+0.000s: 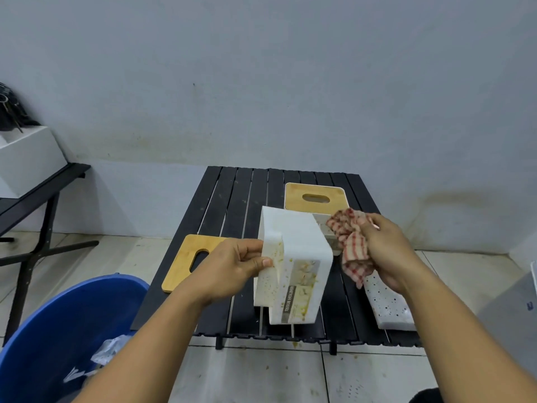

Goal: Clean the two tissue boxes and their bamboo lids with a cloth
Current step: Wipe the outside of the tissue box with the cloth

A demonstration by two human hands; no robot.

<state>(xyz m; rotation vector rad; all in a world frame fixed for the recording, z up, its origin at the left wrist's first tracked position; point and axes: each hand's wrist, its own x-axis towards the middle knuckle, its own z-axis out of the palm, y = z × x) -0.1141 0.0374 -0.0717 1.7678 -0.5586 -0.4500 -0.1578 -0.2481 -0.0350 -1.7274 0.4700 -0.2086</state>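
My left hand (236,264) grips the left edge of a white tissue box (293,257), holding it tilted above the black slatted table (232,205). The box is smeared with yellowish stains and carries a label. My right hand (386,251) holds a bunched red-and-white checked cloth (350,239) just right of the box. One bamboo lid (181,266) with a slot lies at the table's left edge. A second bamboo lid (315,197) sits on the other tissue box (327,228) behind, mostly hidden.
A white speckled slab (389,303) lies at the table's front right. A blue bin (58,330) holding crumpled wrapping stands on the tiled floor at the lower left. Another black table (37,187) with a white box (26,161) stands at the far left.
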